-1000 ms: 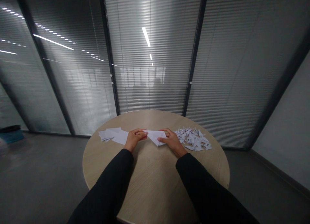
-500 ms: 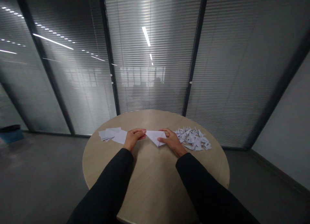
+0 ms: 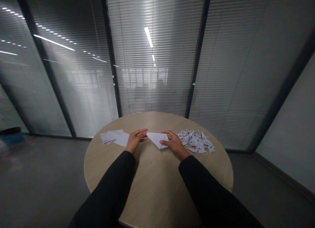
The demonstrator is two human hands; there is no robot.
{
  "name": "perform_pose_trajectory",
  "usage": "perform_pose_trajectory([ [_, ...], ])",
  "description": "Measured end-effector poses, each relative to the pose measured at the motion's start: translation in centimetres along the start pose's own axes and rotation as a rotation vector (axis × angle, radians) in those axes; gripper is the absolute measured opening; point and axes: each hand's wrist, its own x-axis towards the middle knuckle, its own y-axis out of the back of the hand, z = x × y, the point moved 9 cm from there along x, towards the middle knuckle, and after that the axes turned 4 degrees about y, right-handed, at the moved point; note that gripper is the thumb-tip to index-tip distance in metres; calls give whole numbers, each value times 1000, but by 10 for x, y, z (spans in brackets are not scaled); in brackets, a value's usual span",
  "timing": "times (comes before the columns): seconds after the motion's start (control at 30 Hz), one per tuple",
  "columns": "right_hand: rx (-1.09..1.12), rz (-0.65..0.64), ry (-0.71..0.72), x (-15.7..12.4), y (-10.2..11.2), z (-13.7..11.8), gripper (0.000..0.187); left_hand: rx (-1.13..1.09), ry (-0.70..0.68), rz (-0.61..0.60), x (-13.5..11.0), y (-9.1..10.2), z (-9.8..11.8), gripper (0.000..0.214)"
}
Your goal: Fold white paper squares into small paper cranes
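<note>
A folded white sheet of paper (image 3: pixel 155 138), roughly triangular with its point downward, is held over the table. My right hand (image 3: pixel 173 144) pinches its right end, thumb in front and fingers behind. My left hand (image 3: pixel 136 140) is at the paper's left tip with its fingers parted, seemingly not gripping it. Beside my left hand lie several loose white paper sheets (image 3: pixel 112 135), overlapping one another. Close to my right hand is a heap of small folded paper pieces (image 3: pixel 197 141) with pointed ends.
The round wooden table (image 3: pixel 152 182) has a pale top. Behind it stands a glass partition with blinds (image 3: pixel 152 100) and dark frames. A blue bin (image 3: pixel 11 136) with a dark rim is on the floor at the far left.
My left fingers have loosened from the paper's left tip and spread apart. My right hand keeps its pinch, and the paper has hardly moved.
</note>
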Motion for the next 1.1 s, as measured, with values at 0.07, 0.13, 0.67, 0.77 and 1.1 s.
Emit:
perform_pose_trajectory([
  [0.07,-5,-2,3,0,-1,-1,51,-7,-17,24,0,2,1,39],
  [0.13,-2,-6,6,-1,-2,-2,51,-22,-28,47,-1,3,1,39],
  [0.67,46,16,1,0,0,-1,52,71,-55,112,4,13,-3,45],
  [0.77,43,15,3,0,1,-1,52,80,-91,124,3,12,1,43],
  [1.1,10,20,9,0,1,-1,51,54,-140,168,3,15,4,38],
])
